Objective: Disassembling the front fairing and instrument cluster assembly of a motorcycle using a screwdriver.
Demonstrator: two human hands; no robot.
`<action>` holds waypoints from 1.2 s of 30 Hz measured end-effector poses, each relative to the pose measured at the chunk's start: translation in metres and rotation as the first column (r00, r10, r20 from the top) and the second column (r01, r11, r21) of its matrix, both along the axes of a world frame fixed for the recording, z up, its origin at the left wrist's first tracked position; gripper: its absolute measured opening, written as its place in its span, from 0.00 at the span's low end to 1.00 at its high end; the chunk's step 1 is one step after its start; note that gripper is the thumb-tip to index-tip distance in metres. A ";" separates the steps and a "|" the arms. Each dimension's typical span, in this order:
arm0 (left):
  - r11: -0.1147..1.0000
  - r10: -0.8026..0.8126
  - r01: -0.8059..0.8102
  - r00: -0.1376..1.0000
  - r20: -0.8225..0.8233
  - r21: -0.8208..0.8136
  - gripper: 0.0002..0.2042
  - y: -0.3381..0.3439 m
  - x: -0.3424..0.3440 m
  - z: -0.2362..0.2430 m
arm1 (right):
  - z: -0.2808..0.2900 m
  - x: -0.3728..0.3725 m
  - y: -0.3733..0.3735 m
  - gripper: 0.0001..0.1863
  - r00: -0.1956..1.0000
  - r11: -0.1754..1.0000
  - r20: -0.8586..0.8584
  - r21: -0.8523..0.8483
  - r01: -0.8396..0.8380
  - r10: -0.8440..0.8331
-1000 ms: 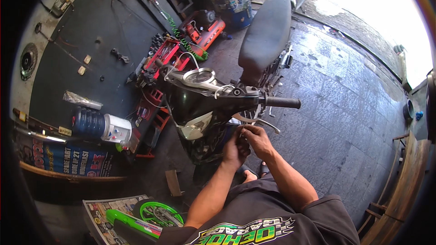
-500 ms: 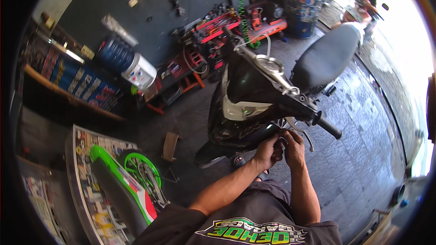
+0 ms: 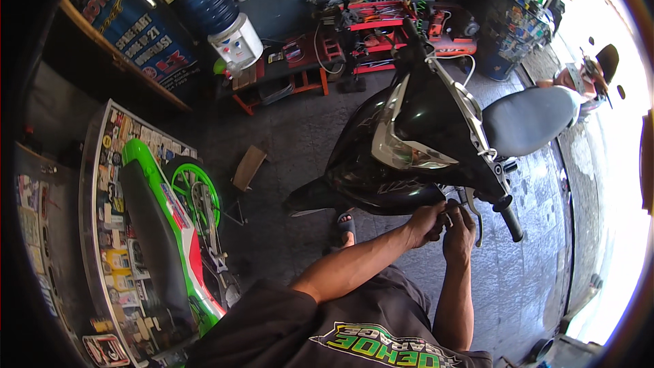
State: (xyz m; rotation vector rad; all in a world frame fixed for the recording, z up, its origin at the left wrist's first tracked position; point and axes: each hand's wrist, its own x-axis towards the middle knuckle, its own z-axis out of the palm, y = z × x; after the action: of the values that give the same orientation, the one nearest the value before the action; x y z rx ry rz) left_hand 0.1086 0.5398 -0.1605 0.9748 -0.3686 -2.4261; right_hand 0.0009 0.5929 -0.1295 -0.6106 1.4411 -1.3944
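Note:
A black motor scooter (image 3: 354,170) with silver trim stands in front of me, its brake lever (image 3: 479,228) and black handlebar grip (image 3: 507,218) at the right. My left hand (image 3: 426,223) and my right hand (image 3: 460,233) meet beside the lower edge of its front panel, just left of the lever. The fingers of both hands are closed and pinched together. A small pale bit shows between them, too small to name. Whether the fingertips touch the scooter, I cannot tell.
A green motorbike (image 3: 163,211) stands at the left before a glass display case (image 3: 92,191). Along the back are a water dispenser (image 3: 235,44), a low bench (image 3: 300,65), a red tool rack (image 3: 381,13) and a blue drum (image 3: 501,58). A brown board (image 3: 249,167) lies on the floor.
The whole view has shifted, so the scooter and my hands appear farther right. Both hands stay together with fingers pinched. A sandalled foot now shows more fully below the scooter.

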 end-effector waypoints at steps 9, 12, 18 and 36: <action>0.540 0.271 0.235 0.861 0.431 -0.808 0.18 -0.019 -0.004 0.036 | -0.022 -0.029 0.002 0.22 0.975 0.993 -0.202 0.093 -0.076 0.093; 0.502 0.107 0.226 0.942 0.319 -0.835 0.19 -0.035 -0.015 0.022 | -0.023 -0.020 -0.001 0.23 0.980 0.999 -0.197 -0.032 -0.028 0.021; 0.572 0.054 0.265 0.932 0.358 -0.776 0.17 -0.042 -0.020 0.019 | 0.003 -0.012 0.001 0.23 0.832 0.971 -0.505 0.183 -0.157 0.230; 0.587 0.031 0.287 0.926 0.376 -0.757 0.12 -0.041 -0.015 0.032 | 0.007 0.003 0.009 0.16 0.959 0.988 -0.257 0.126 -0.090 0.120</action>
State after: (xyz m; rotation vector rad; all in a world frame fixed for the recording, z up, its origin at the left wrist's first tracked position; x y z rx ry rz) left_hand 0.0938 0.4986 -0.1284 0.9325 -1.5688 -1.7929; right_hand 0.0035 0.6016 -0.1221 -0.8107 1.6604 -1.1713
